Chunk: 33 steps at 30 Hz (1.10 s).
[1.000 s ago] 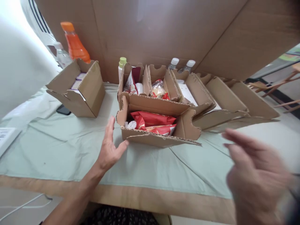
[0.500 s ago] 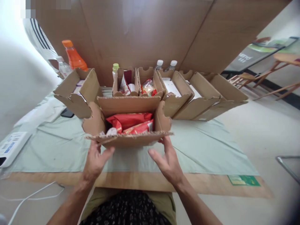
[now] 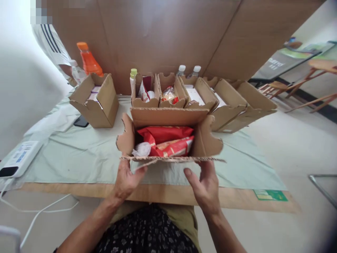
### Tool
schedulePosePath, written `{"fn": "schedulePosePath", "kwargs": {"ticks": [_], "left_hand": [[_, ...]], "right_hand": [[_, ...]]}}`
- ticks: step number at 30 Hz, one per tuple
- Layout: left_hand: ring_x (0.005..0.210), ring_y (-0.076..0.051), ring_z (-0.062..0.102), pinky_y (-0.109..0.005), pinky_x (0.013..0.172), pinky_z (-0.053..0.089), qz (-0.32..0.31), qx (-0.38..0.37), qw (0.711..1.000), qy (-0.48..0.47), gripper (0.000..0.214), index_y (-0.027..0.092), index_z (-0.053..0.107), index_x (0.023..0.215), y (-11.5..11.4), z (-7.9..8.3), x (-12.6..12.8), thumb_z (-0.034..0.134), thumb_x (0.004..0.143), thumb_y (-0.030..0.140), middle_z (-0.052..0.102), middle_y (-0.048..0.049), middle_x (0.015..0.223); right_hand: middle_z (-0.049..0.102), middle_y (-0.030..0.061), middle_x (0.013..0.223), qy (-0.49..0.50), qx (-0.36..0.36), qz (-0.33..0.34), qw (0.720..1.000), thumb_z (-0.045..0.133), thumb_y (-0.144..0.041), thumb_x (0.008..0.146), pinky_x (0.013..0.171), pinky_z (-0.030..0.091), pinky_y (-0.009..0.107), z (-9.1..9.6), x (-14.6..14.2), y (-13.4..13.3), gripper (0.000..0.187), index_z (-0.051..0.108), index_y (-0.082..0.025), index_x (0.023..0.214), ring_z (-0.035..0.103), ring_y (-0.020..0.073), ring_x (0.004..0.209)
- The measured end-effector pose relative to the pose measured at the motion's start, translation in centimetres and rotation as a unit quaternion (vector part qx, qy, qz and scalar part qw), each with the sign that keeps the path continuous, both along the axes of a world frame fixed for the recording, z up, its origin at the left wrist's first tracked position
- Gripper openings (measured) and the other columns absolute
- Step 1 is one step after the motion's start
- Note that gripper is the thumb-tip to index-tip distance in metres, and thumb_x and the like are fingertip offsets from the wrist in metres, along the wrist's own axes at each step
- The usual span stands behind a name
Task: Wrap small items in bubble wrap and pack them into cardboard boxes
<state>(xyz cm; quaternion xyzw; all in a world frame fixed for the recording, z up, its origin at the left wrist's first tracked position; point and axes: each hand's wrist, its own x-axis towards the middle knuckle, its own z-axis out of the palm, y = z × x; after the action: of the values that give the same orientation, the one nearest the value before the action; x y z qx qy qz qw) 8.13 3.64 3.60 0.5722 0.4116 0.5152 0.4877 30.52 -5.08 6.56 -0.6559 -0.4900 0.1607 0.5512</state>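
Note:
A brown cardboard box (image 3: 168, 114) with an open top is held just above the cloth, tilted so that its inside shows. Red shiny packets (image 3: 168, 135) lie in it, with a crumpled whitish wad (image 3: 142, 149) at their left. My left hand (image 3: 129, 179) grips the box from below its near left corner, the thumb free of the near wall. At the near right corner, my right hand (image 3: 205, 182) does the same, its thumb pointing inward. The other fingers of both hands are mostly hidden under the box.
Behind stand several similar boxes (image 3: 144, 102), one alone at the left (image 3: 98, 114). An orange bottle (image 3: 91, 63) rises at the back left. A dark phone (image 3: 81, 121) and a white power strip (image 3: 22, 158) lie left on the pale green cloth (image 3: 84, 158). Someone's striped sleeve (image 3: 51, 38) shows back left.
Both hands have carried the cardboard box to the right and slightly nearer to me. More of its contents shows, and a gap has opened beside the lone left box.

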Motion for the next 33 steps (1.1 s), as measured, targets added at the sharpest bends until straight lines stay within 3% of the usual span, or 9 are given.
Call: {"fn": "schedulePosePath", "kwargs": {"ticks": [3,5,8,11,15,19,24,28,33], "left_hand": [[0.137,-0.033,0.055,-0.051,0.123,0.036,0.021,0.025,0.999,-0.014,0.055,0.019,0.056,0.127,1.4,1.2,-0.2,0.080,0.082,0.040,0.065,-0.0138,0.133],[0.135,-0.032,0.057,-0.051,0.123,0.036,0.008,0.029,0.999,-0.012,0.052,0.019,0.056,0.126,1.2,1.7,0.7,0.078,0.083,0.040,0.066,-0.0132,0.129],[0.131,-0.031,0.060,-0.050,0.123,0.038,0.015,0.009,1.000,0.004,0.047,0.019,0.058,0.122,-0.5,1.0,1.1,0.076,0.084,0.040,0.067,-0.0125,0.123],[0.128,-0.031,0.061,-0.051,0.121,0.040,0.070,-0.041,0.997,0.019,0.049,0.019,0.058,0.123,-2.1,-0.4,-1.2,0.077,0.083,0.040,0.067,-0.0127,0.121],[0.131,-0.031,0.059,-0.052,0.124,0.036,0.164,-0.051,0.985,0.028,0.059,0.019,0.054,0.134,-2.5,-1.1,-5.6,0.078,0.084,0.039,0.066,-0.0130,0.129],[0.143,-0.032,0.051,-0.053,0.126,0.032,0.228,-0.028,0.973,0.038,0.073,0.021,0.042,0.150,-3.6,-1.3,-7.0,0.075,0.087,0.036,0.057,-0.0148,0.145],[0.158,-0.035,0.030,-0.055,0.129,0.028,0.209,-0.017,0.974,0.082,0.094,0.025,0.018,0.166,-6.5,-3.1,-6.0,0.072,0.089,0.032,0.030,-0.0165,0.167],[0.150,-0.039,0.044,-0.061,0.123,0.036,0.181,-0.047,0.976,0.112,0.092,0.031,0.011,0.167,-7.3,-4.4,-5.5,0.066,0.093,0.031,0.016,-0.0169,0.174],[0.152,-0.037,0.041,-0.057,0.124,0.037,0.144,-0.020,0.980,0.136,0.090,0.028,0.012,0.167,-6.8,-4.4,-5.1,0.065,0.093,0.028,0.023,-0.0167,0.172]], "right_hand": [[0.064,0.0087,0.124,0.005,0.028,0.026,0.999,0.069,-0.055,0.088,0.101,0.047,0.046,0.9,-0.1,2.6,0.052,0.058,-0.026,0.130,0.059,0.0279,0.114],[0.064,0.0082,0.123,0.003,0.027,0.013,1.000,0.070,-0.053,0.088,0.101,0.047,0.046,1.0,0.4,2.7,0.049,0.058,-0.026,0.127,0.059,0.0277,0.115],[0.065,0.0070,0.115,-0.008,0.006,-0.014,1.000,0.070,-0.050,0.089,0.099,0.048,0.044,-0.1,0.6,1.1,0.040,0.060,-0.026,0.120,0.060,0.0268,0.112],[0.067,0.0073,0.112,-0.017,-0.023,0.020,0.999,0.069,-0.051,0.089,0.093,0.051,0.043,-1.2,-0.9,1.3,0.040,0.061,-0.025,0.119,0.063,0.0258,0.104],[0.068,0.0115,0.127,0.002,-0.031,0.152,0.988,0.068,-0.051,0.088,0.100,0.053,0.047,-1.5,-4.5,6.9,0.055,0.057,-0.023,0.133,0.064,0.0285,0.114],[0.056,0.0147,0.152,0.006,-0.031,0.267,0.963,0.068,-0.052,0.087,0.114,0.045,0.057,-1.3,-7.5,14.0,0.081,0.039,-0.023,0.156,0.055,0.0336,0.135],[0.031,0.0139,0.171,0.002,-0.007,0.299,0.954,0.057,-0.064,0.093,0.128,0.028,0.055,-2.0,-9.7,19.4,0.092,0.022,-0.022,0.166,0.033,0.0318,0.156],[0.028,0.0173,0.171,0.023,0.009,0.273,0.962,0.039,-0.077,0.096,0.130,0.026,0.053,-2.7,-11.3,20.8,0.094,0.024,-0.016,0.165,0.029,0.0305,0.158],[0.036,0.0134,0.168,0.025,0.059,0.247,0.967,0.031,-0.077,0.098,0.131,0.025,0.049,-3.2,-13.4,21.2,0.084,0.036,-0.021,0.161,0.031,0.0262,0.158]]}}
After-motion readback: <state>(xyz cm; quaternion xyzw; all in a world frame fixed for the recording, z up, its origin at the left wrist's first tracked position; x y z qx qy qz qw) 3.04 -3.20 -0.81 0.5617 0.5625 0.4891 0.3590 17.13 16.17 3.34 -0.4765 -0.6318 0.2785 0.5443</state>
